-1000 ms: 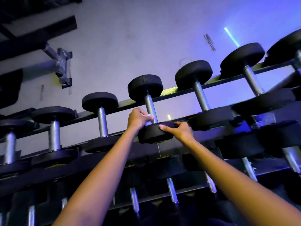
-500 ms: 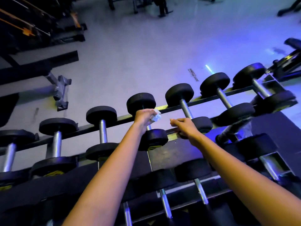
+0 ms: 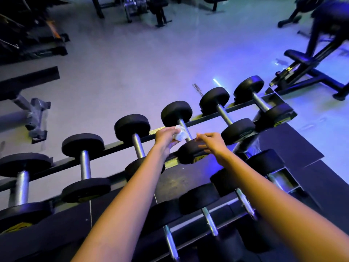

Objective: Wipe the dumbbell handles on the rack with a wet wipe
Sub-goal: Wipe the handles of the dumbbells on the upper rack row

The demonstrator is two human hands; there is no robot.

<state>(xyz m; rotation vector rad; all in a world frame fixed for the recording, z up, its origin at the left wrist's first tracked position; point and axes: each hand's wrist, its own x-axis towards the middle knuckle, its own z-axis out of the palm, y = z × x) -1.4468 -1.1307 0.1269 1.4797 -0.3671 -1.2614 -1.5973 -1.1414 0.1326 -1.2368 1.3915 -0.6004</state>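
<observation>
One wet wipe [image 3: 179,134] pinched in left hand [image 3: 164,138] | right hand [image 3: 212,141] loose on dumbbell [image 3: 189,153] | label [image 3: 199,159] unreadable

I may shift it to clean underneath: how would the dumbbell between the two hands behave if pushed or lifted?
Likely heavy for its size: the dumbbell has thick black heads on a steel handle. Its round heads might roll once off the rack rail. The shiny handle could turn slippery from the wet wipe the left hand holds.
</observation>
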